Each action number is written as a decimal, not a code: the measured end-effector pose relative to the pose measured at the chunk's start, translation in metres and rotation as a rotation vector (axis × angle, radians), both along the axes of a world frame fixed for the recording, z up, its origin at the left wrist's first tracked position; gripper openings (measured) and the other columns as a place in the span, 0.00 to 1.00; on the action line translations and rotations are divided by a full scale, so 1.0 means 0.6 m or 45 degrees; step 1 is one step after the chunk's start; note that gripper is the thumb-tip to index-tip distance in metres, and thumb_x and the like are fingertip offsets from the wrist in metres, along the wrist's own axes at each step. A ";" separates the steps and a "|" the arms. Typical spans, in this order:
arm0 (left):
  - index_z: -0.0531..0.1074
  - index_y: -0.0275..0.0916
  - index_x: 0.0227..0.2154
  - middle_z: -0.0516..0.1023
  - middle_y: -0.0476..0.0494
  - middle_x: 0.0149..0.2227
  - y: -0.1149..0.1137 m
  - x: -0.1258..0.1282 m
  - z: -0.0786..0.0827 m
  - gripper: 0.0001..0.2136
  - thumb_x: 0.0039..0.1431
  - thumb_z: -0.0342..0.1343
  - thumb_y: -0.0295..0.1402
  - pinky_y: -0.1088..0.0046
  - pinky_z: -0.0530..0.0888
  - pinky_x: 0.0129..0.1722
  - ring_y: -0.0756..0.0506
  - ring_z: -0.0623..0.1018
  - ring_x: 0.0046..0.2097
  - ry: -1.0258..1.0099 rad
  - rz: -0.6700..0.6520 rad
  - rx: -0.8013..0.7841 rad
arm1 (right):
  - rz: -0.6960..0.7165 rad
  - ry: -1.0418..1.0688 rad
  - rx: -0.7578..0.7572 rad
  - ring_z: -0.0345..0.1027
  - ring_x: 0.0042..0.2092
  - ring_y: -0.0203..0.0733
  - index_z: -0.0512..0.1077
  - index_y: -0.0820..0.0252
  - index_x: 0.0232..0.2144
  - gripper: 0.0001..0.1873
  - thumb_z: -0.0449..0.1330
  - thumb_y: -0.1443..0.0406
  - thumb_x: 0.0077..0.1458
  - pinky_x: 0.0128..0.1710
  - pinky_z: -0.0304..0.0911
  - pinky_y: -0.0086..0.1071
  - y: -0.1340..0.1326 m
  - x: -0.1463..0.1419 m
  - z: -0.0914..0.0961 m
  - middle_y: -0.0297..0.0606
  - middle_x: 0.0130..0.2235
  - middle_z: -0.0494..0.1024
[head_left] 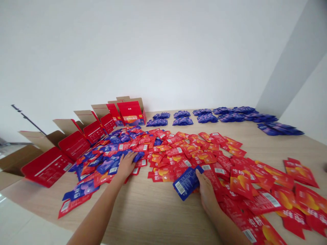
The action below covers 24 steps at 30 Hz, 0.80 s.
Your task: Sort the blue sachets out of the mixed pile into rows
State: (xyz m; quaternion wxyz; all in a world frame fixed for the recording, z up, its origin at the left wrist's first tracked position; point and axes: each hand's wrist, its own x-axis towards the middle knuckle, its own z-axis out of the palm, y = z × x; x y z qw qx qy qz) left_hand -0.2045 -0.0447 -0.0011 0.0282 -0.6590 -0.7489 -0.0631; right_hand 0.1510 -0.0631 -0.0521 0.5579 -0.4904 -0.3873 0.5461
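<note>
My right hand (206, 190) is closed on a blue pouch (186, 183), holding it by its upper right edge above the table, with its barcode side up. At the left, my left hand (126, 165) reaches into a mixed pile, its fingers apart and touching a blue pouch (138, 156); the undersides of these fingers are hidden. Blue pouches (109, 160) and red ones lie jumbled around this hand. To the right of it spreads a heap of red pouches (176, 151) with orange fruit prints, running past my right hand toward the near right edge.
Open red cartons (48, 166) with raised brown flaps line the left side, up to a red box (130, 114) at the back. Along the wall, blue pouches (182, 121) lie in overlapping stacks. Beneath everything is a wooden table (143, 207). A dark thin pole (29, 119) stands beyond the cartons.
</note>
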 end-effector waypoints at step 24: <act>0.70 0.39 0.34 0.79 0.49 0.30 -0.056 0.362 -0.006 0.19 0.39 0.67 0.39 0.69 0.76 0.29 0.46 0.79 0.27 -2.431 0.198 0.179 | 0.209 0.844 -0.195 0.74 0.41 0.47 0.77 0.55 0.29 0.17 0.71 0.53 0.38 0.43 0.67 0.40 -0.012 -0.014 0.056 0.34 0.33 0.82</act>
